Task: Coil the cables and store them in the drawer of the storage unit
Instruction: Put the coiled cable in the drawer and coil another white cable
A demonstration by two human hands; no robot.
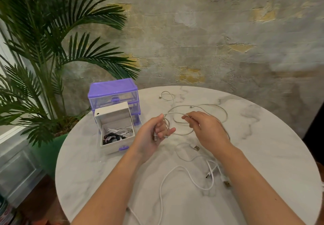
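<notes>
With several coiled cables [114,135] already in the pulled-out drawer [117,138] before the storage unit [113,91], the left hand [154,133] grips a plug end while the right hand [201,128] pinches the same pale cable [182,133], and two more lie loose on the bench [263,145].

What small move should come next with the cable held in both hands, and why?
Probably bring the right hand toward the left hand to lay another loop of the cable. The left hand grips its plug end with one loop started, the right pinches it farther along, and most of it lies slack on the table.
</notes>
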